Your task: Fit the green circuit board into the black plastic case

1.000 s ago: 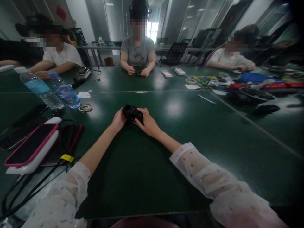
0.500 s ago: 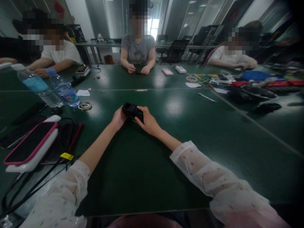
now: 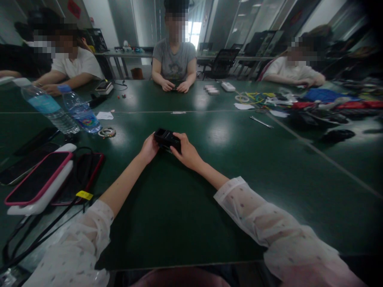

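Observation:
Both my hands hold a small black box-shaped device (image 3: pixel 166 138) over the green table (image 3: pixel 179 223). It has a dark, screen-like window at its left end and small light markings beside it; I cannot tell its exact kind. My left hand (image 3: pixel 149 149) grips its left end, with most of the fingers hidden behind it. On the right end, my right hand (image 3: pixel 187 151) is closed, the index finger along the top and the thumb at the near side. The device's underside is hidden, so I cannot tell whether it touches the table.
Two water bottles (image 3: pixel 82 111) stand left, near a coiled cable (image 3: pixel 107 132). Closer in lie a pink-edged phone (image 3: pixel 38 177) and black cords. A wrench (image 3: pixel 261 122) and a heap of cables (image 3: pixel 323 101) are at right. People sit across the table, one in a grey shirt (image 3: pixel 174 59).
My hands and the black device stay almost where they were. The view has shifted very slightly. Across the table, the grey-shirted person's hands have moved a little closer together.

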Available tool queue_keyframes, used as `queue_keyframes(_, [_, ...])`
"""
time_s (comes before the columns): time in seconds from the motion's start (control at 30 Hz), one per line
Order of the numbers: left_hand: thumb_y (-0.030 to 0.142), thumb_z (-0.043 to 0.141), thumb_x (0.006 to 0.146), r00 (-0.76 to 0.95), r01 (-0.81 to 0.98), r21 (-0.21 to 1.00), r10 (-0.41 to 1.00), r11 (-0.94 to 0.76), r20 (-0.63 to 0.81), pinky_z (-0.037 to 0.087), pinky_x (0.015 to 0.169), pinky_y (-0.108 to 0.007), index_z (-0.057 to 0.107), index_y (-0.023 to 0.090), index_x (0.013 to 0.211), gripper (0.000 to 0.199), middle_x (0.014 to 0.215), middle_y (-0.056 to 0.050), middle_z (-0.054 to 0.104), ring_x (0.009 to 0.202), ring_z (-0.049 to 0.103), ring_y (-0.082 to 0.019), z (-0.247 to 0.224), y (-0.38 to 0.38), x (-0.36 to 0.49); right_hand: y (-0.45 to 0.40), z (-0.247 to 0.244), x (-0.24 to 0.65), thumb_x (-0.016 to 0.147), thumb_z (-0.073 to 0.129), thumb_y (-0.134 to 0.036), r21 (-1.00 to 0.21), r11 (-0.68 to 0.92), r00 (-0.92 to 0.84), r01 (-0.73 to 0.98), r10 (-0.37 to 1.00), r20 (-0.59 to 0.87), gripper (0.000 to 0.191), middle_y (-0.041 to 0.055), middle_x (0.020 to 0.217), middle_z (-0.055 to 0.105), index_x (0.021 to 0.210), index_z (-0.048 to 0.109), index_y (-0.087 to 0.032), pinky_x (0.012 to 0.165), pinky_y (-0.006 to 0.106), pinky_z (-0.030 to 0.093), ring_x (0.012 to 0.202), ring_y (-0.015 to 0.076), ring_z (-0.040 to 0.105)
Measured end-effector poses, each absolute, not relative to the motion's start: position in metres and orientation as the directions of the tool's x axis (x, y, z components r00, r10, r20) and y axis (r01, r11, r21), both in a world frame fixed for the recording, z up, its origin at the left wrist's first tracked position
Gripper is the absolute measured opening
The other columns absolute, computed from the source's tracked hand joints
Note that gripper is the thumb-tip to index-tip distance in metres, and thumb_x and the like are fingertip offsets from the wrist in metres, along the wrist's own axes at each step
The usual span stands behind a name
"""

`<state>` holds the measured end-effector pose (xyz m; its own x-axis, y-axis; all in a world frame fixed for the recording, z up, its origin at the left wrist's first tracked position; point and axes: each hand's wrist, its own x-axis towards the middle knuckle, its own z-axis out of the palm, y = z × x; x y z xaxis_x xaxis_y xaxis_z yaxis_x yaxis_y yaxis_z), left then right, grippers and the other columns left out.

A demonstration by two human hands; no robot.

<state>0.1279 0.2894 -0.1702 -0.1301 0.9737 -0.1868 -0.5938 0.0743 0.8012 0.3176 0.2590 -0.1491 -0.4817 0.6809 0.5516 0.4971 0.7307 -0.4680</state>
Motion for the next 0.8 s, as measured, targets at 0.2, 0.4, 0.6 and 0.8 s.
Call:
queue_keyframes(0.2, [0.028,0.058,0.083,-0.135,-0.608,0.791,0.972,0.071,-0.191,0.040,0.067,-0.028,0.060,0.017,0.079,0.011,0.070,-0.002,0.060,0.069,0.054,-0.014,-0.1666,0.2890,0.1298,0.2614,-0.1516,0.3181,0.093,0.048,-0.035,-0.475,0.731,-0.469,0.490,0.681,0.563,0.049,0.0142,0.124,0.046,0.135,0.027,-0.023,0.083,0.046,0.054,0.102,0.0269,0.059])
queue_keyframes(0.4, [0.031,0.058,0.084,-0.123,-0.588,0.806,0.977,0.068,-0.173,0.040,0.070,-0.030,0.062,0.018,0.084,0.014,0.073,-0.003,0.061,0.073,0.056,-0.016,-0.1715,0.2916,0.1271,0.2638,-0.1547,0.3182,0.092,0.049,-0.038,-0.489,0.730,-0.452,0.477,0.681,0.576,0.050,0.0141,0.126,0.048,0.135,0.027,-0.023,0.086,0.048,0.052,0.101,0.0273,0.059])
queue_keyframes(0.6, [0.031,0.057,0.084,-0.121,-0.589,0.805,0.978,0.066,-0.168,0.040,0.071,-0.029,0.062,0.018,0.087,0.013,0.076,-0.002,0.062,0.074,0.056,-0.015,-0.1752,0.2944,0.1252,0.2644,-0.1550,0.3185,0.092,0.049,-0.037,-0.491,0.733,-0.459,0.471,0.679,0.573,0.052,0.0142,0.127,0.047,0.136,0.026,-0.023,0.086,0.047,0.052,0.102,0.0269,0.059])
queue_keyframes(0.8, [0.032,0.059,0.083,-0.127,-0.594,0.802,0.976,0.068,-0.178,0.041,0.072,-0.028,0.062,0.018,0.087,0.014,0.076,-0.002,0.062,0.073,0.056,-0.014,-0.1726,0.2915,0.1262,0.2631,-0.1537,0.3186,0.093,0.048,-0.036,-0.500,0.731,-0.464,0.465,0.682,0.565,0.051,0.0139,0.126,0.046,0.137,0.025,-0.024,0.086,0.047,0.053,0.102,0.0272,0.058])
